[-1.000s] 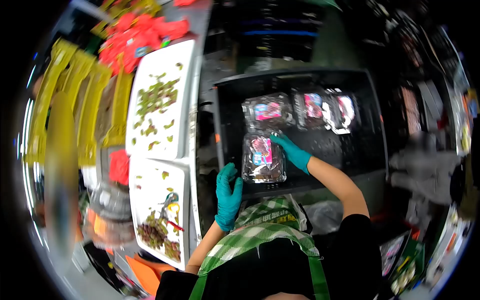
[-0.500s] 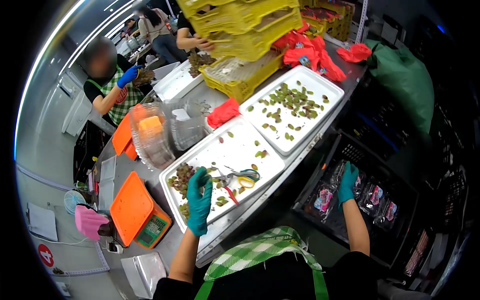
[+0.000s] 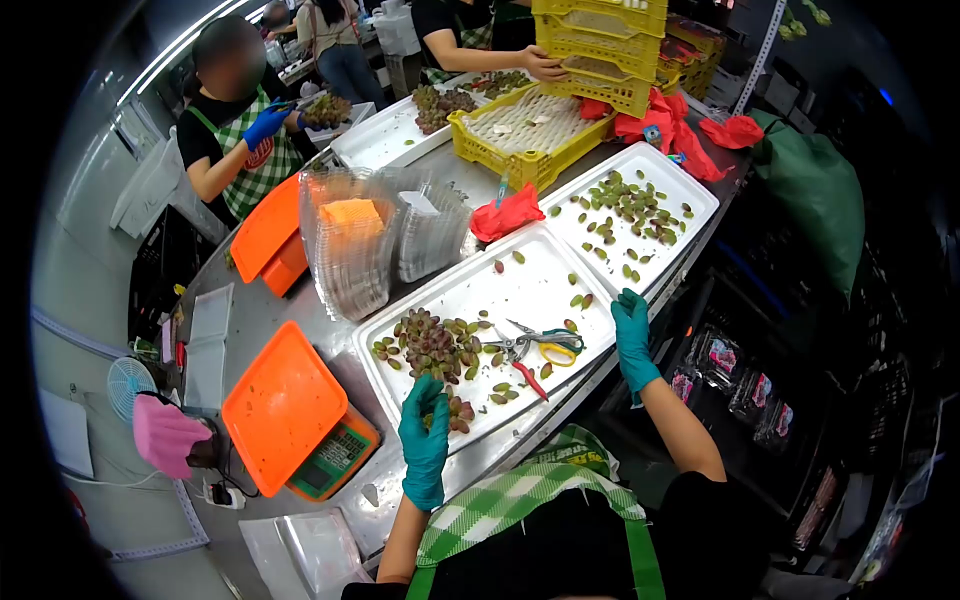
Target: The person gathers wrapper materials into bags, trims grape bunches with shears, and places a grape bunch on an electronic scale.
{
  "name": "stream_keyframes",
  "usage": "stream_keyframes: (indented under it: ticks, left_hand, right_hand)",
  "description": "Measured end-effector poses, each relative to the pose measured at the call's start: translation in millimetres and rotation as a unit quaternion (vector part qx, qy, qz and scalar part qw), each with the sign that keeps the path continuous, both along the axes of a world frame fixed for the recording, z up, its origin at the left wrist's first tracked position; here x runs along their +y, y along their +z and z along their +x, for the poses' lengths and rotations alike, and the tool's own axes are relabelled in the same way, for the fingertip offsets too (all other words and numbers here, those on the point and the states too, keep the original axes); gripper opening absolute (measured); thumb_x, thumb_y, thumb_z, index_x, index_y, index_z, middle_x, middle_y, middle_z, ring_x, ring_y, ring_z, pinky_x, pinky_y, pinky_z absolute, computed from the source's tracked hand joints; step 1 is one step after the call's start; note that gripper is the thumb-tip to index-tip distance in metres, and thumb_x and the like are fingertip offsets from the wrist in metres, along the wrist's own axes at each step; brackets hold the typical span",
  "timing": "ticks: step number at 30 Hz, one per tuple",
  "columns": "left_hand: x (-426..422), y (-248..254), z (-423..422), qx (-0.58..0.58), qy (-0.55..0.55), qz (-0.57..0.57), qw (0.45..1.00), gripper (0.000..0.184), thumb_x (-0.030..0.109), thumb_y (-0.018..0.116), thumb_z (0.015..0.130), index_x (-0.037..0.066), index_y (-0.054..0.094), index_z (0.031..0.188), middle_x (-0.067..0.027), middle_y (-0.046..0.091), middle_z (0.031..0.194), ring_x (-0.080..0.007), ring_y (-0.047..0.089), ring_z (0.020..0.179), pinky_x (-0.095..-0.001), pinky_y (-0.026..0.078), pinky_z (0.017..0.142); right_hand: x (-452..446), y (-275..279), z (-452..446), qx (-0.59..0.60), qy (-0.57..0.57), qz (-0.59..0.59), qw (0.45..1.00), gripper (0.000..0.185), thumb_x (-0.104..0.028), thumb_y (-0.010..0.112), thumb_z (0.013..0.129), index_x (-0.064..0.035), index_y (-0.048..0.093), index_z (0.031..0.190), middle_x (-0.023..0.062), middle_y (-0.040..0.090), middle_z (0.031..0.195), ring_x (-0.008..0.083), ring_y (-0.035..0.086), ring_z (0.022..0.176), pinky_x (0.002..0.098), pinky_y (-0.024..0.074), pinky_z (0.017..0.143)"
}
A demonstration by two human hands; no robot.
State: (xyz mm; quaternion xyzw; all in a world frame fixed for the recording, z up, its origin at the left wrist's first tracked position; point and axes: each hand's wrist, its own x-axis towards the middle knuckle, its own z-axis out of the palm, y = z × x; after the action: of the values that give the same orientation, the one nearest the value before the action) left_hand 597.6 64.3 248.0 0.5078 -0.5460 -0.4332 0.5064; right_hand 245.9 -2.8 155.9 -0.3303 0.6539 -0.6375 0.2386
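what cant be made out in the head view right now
- Head view: whether the left hand touches the grapes; its fingers hide the spot
- Head view: small print on the labels in the black crate; too small
- Head view: head of the person by the yellow crates; cut off by top edge

I see a pale wall (image 3: 80, 270) at nine o'clock, strip lights (image 3: 180, 55) toward ten, and a metal table (image 3: 330, 335) running diagonally from seven to one o'clock.
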Motion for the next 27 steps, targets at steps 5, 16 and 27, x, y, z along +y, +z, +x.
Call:
stream_keyframes:
  ticks: [5, 16, 27]
  left_hand:
    - [-17, -7, -15, 0.026, 0.010, 0.015, 1.000, 0.038, 0.001, 0.052, 0.083, 0.002, 0.044, 0.120, -0.0103, 0.055, 0.107, -0.0150, 0.055, 0.094, -0.0261, 0.044, 0.081]
    - [-69, 14, -92, 0.010, -0.009, 0.025, 1.000, 0.042, 0.002, 0.055, 0.080, 0.002, 0.044, 0.121, -0.0092, 0.057, 0.104, -0.0131, 0.054, 0.089, -0.0257, 0.043, 0.079]
    - [-89, -2, -108, -0.003, -0.021, 0.099, 0.995, 0.045, 0.001, 0.057, 0.079, 0.003, 0.042, 0.122, -0.0088, 0.053, 0.110, -0.0123, 0.052, 0.091, -0.0255, 0.044, 0.080]
  right_hand:
    - [-40, 19, 5, -0.002, 0.079, -0.023, 0.997, 0.037, -0.009, 0.059, 0.078, -0.0034, 0.046, 0.113, 0.0075, 0.054, 0.099, 0.0148, 0.052, 0.087, 0.0261, 0.0430, 0.078]
    - [-188, 88, 58, 0.362, 0.158, -0.018, 0.919, 0.091, -0.041, 0.073, 0.060, -0.0112, 0.027, 0.133, 0.0211, 0.031, 0.131, 0.0370, 0.032, 0.120, 0.0409, 0.0319, 0.096]
    - [-240, 56, 38, 0.184, 0.243, 0.041, 0.952, 0.029, -0.029, 0.059, 0.077, -0.0061, 0.058, 0.094, 0.0177, 0.059, 0.084, 0.0341, 0.057, 0.079, 0.0378, 0.0457, 0.067]
